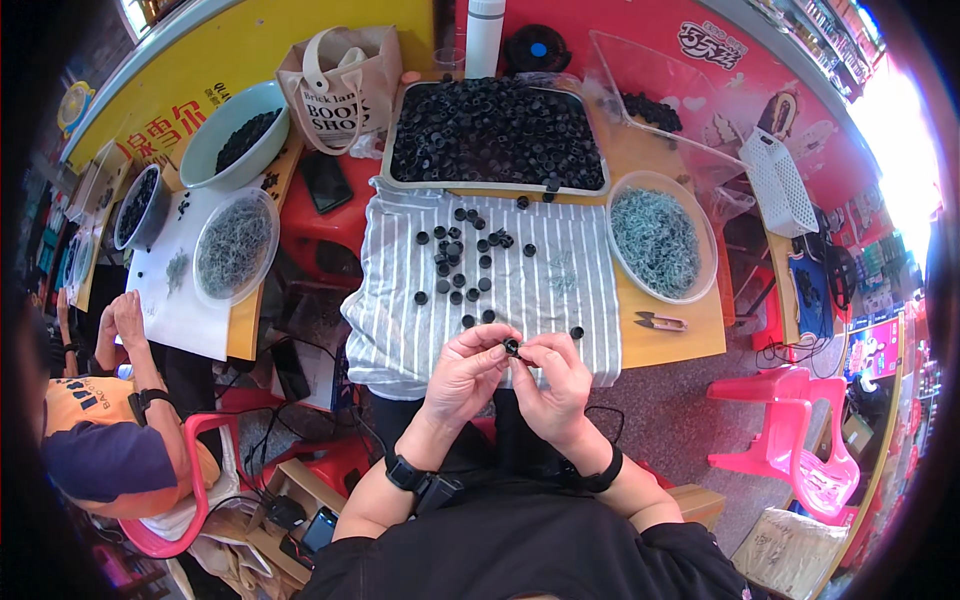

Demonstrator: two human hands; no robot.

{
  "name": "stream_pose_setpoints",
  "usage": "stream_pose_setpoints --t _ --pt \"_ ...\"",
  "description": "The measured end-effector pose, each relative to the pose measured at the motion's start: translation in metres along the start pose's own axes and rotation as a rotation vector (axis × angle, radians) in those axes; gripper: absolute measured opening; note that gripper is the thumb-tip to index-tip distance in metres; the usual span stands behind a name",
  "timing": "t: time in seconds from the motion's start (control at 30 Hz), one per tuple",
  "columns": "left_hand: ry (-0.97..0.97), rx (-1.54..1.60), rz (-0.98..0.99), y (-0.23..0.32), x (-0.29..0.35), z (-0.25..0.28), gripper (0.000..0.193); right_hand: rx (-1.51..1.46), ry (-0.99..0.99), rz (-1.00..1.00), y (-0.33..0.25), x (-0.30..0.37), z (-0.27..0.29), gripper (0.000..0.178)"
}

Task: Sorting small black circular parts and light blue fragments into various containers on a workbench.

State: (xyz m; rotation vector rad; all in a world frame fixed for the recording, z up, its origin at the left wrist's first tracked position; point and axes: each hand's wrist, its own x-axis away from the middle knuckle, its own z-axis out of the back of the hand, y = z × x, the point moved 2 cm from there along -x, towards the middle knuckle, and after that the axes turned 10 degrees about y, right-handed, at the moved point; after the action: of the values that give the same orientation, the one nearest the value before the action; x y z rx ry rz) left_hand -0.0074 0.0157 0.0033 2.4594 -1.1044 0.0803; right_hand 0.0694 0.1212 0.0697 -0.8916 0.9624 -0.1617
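Note:
Just over the near edge of a grey-and-white striped cloth (400, 330), my left hand (468, 368) pinches a small round black cap (511, 346). My right hand (557, 384) is closed at the cap's right side, its thumb and fingers pressed together; whatever lies between them is too small to make out. Several loose black caps (456, 297) are scattered on the cloth beyond my hands. A small patch of thin clear-greenish pieces (563, 272) lies to their right.
A tray (597, 150) heaped with black caps stands at the back. To the right are a tub (712, 250) of greenish pieces and thread snips (660, 322). At left, a co-worker (120, 430) sits by a second table with a green basin (200, 170). A pink chair (770, 425) stands right.

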Motion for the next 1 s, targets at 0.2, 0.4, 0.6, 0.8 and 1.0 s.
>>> stream_pose_setpoints --t 0.2,0.4,0.6,0.8,1.0 --pt "0.002 0.005 0.001 -0.0011 0.0007 0.0026 0.024 0.016 -0.006 0.006 -0.0001 0.0014 -0.001 0.021" --pt "-0.001 0.0 -0.008 -0.0003 0.0012 0.0007 0.024 0.025 -0.001 0.034 -0.0031 -0.0003 0.001 0.02" --pt "-0.002 -0.011 -0.009 -0.0019 0.0006 0.0043 0.024 0.04 -0.001 0.015 -0.0017 0.0008 0.0 0.021" --pt "-0.001 -0.011 -0.013 -0.0021 0.0012 0.0029 0.024 0.035 -0.012 0.012 -0.0017 0.0002 -0.0011 0.02" --pt "0.003 -0.004 -0.039 -0.0034 0.0004 0.0039 0.023 0.03 -0.006 0.037 -0.0031 -0.0003 -0.0002 0.021"
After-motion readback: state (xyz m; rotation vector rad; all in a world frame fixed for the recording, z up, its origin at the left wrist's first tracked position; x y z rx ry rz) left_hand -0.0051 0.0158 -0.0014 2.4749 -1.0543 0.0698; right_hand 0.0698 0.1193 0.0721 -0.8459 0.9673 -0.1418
